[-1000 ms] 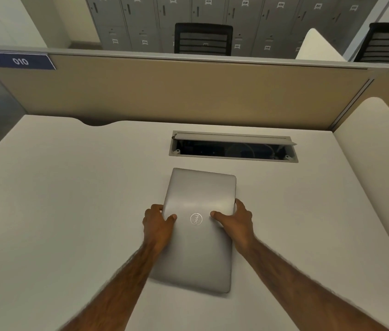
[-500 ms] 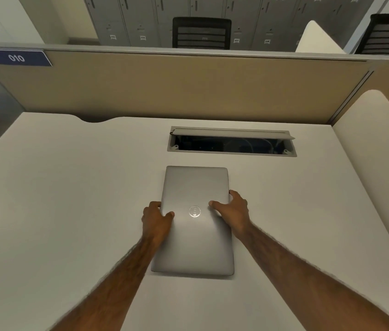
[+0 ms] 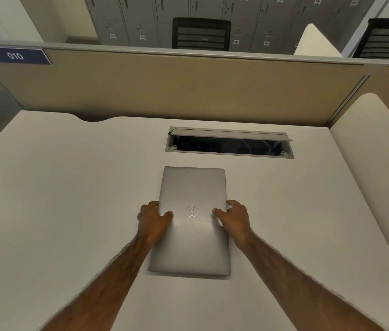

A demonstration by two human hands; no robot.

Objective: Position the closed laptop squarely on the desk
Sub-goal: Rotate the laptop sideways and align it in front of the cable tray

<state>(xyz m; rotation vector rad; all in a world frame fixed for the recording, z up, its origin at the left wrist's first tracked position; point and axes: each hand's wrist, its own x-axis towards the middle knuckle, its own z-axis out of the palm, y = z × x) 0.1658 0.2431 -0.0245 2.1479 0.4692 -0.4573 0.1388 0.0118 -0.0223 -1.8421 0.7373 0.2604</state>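
A closed silver laptop (image 3: 192, 242) lies flat on the white desk (image 3: 57, 199), its long sides running away from me and its edges close to parallel with the desk's. My left hand (image 3: 153, 222) grips its left edge, thumb on the lid. On the right edge sits my right hand (image 3: 234, 219), holding the same way with the thumb near the round logo. Both forearms reach in from the bottom of the view.
An open cable tray (image 3: 229, 145) is sunk into the desk just beyond the laptop. A tan partition (image 3: 176, 87) closes the far side, with a "010" sign (image 3: 15, 56). A white side panel (image 3: 375, 168) bounds the right. Black chairs and grey lockers stand behind.
The laptop has been turned from tilted to nearly straight, its near end swinging left. Both hands stayed on its side edges throughout.
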